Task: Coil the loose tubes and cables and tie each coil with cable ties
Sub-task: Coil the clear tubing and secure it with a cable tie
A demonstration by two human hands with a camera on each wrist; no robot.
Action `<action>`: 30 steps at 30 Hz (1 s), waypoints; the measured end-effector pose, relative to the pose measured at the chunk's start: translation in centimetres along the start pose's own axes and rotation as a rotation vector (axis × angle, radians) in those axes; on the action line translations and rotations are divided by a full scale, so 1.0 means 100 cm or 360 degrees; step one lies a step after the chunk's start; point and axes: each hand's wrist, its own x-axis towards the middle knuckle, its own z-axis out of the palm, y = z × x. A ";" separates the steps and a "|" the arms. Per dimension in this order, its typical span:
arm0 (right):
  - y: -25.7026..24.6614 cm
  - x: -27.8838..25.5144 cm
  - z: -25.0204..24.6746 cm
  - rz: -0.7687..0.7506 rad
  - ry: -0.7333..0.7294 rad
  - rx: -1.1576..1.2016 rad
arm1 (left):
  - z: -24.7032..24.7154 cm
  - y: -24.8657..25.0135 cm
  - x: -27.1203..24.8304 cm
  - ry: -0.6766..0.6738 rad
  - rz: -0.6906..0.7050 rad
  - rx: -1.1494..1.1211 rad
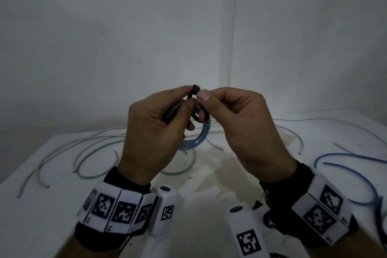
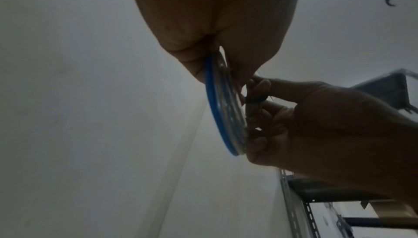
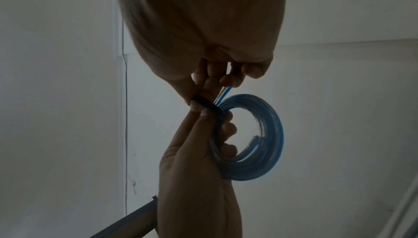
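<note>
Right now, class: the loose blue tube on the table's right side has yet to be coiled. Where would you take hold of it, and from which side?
Probably near a free end of the loose blue tube, pinched from above: it lies flat on the table in open curves, and an end is the natural place for winding to begin. Both hands are busy with the blue coil.

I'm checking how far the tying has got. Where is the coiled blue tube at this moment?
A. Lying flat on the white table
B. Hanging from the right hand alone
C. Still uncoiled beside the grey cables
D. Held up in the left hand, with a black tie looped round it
D: the left hand holds the blue coil above the table, while the right hand pinches the black tie looped round it.
</note>
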 end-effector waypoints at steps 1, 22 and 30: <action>0.000 0.000 0.000 0.0015 0.0017 0.0035 | 0.000 -0.001 0.000 -0.0010 0.0033 0.0042; -0.005 0.013 -0.028 0.0111 -0.0072 -0.0152 | 0.000 -0.005 -0.001 -0.0409 -0.0021 0.0040; 0.005 0.025 -0.040 0.0273 0.0195 -0.0066 | 0.010 0.015 -0.006 -0.0500 0.0141 0.0050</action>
